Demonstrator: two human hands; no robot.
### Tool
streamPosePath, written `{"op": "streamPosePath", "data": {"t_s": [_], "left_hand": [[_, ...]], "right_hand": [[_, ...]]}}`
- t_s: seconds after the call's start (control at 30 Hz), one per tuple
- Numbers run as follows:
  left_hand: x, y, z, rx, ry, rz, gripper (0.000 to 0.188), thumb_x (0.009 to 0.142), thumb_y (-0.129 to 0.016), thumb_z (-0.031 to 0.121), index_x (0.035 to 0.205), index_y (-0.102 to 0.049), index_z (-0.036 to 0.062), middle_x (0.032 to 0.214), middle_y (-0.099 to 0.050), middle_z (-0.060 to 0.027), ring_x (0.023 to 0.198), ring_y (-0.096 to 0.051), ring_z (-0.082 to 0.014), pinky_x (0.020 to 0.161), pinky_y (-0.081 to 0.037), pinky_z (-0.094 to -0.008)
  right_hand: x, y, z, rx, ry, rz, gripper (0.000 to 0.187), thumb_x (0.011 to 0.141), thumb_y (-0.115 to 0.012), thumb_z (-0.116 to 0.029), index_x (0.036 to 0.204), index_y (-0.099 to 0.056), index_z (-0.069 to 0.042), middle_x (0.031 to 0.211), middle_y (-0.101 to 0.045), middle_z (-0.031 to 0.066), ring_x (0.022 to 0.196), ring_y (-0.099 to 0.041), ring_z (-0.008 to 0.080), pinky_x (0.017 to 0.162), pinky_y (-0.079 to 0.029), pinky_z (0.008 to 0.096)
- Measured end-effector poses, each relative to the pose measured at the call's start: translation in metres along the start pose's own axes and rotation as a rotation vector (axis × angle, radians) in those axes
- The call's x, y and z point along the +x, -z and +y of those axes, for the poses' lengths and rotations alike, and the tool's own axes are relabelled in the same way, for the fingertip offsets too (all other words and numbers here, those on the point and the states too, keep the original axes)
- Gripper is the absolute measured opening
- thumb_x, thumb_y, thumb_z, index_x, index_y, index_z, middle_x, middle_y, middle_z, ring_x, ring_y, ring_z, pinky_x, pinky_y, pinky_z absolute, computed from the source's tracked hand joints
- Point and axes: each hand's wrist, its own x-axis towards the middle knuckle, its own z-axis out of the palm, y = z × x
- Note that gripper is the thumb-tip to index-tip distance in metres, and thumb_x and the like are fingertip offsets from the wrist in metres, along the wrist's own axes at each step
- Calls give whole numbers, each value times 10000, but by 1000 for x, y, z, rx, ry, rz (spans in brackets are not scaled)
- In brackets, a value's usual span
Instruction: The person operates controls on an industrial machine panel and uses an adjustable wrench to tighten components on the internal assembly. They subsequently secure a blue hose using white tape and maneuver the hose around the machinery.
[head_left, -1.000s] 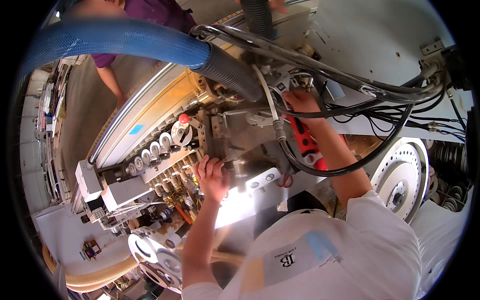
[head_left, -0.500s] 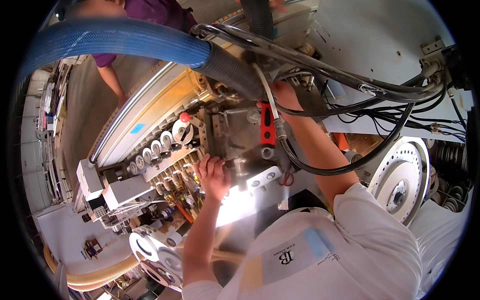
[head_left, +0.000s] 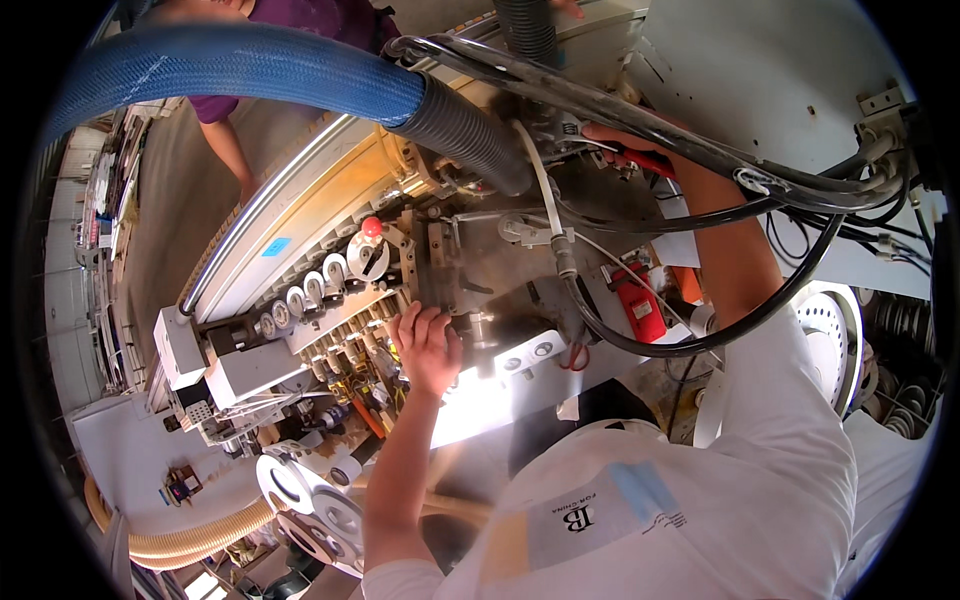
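My right hand reaches to the back right of the machine, behind black cables that partly hide it. It is closed on a red-and-black handled tool, whose thin metal part points left toward metal fittings; its exact kind is unclear. My left hand rests on the machine's near edge beside a row of brass-coloured fittings. Its fingers are slightly bent and apart, with nothing visible in them. A metal plate of the machine lies between the two hands.
A blue hose and black cables arch over the machine. Several white rollers and a red knob stand left. A red box sits below my right arm. Across the machine is a person in purple.
My right hand has moved right and away from me, taking the red-and-black tool from beside the white hose to behind the cables. My left hand stays in place.
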Motion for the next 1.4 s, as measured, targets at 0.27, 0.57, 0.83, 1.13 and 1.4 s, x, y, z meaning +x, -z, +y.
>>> {"op": "streamPosePath", "data": {"t_s": [0.27,0.57,0.83,1.13,1.4], "left_hand": [[-4,-1,-4,-7,6,7,228,860,-705,178,1084,-686,136,1261,-658,-31,1414,-495,-317,1206,-344,-591],[-3,-2,-2,-23,23,5,227,857,-704,173,1080,-678,144,1261,-658,-26,1439,-486,-303,1221,-335,-590],[1,0,1,-22,-15,22,263,809,-718,165,1068,-693,135,1243,-652,-30,1418,-497,-288,1213,-354,-559],[1,2,2,17,-15,9,276,810,-717,140,1084,-680,150,1246,-648,-35,1433,-486,-289,1208,-352,-573],[2,0,3,14,-6,1,269,820,-716,154,1086,-682,154,1240,-646,-27,1434,-481,-294,1209,-346,-579]], "right_hand": [[-38,-54,4,124,-69,210,369,1124,-600,-422,1072,-690,-67,806,-694,16,646,-630,115,608,-510,309],[-71,-60,21,172,-88,310,353,1120,-605,-396,1018,-671,-64,802,-692,28,635,-613,118,588,-499,306],[-47,-137,51,277,66,471,392,1083,-654,-379,965,-712,-9,786,-709,81,642,-694,168,615,-556,334],[-18,-185,27,255,179,649,347,1094,-625,-286,1006,-709,39,798,-738,137,626,-702,205,617,-568,363],[36,-195,43,257,284,677,285,1029,-640,-249,969,-695,24,897,-754,194,810,-744,359,701,-584,478]]}}
